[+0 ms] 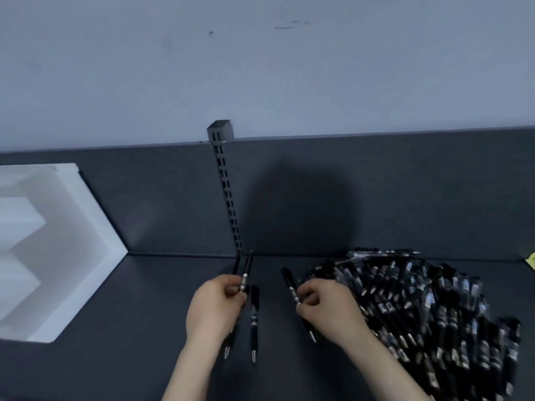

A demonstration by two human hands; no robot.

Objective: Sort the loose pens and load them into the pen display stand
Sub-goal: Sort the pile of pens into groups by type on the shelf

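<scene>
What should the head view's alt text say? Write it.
Each hand grips black pens above a dark shelf: left hand two, right hand one, beside a pile of pens on the right. A white tiered stand sits far left.

Count: left hand (214, 308) holds what looks like 2 pens (246, 273); right hand (327, 308) holds 1 pen (290, 285). 1 loose pen (254, 319) on tabletop (144, 314) between them. Pile (419, 308) at 4 o'clock: dozens, uncountable. 1 white display stand (58, 227) at 9 o'clock. 1 slotted upright (228, 198) at 12.
</scene>
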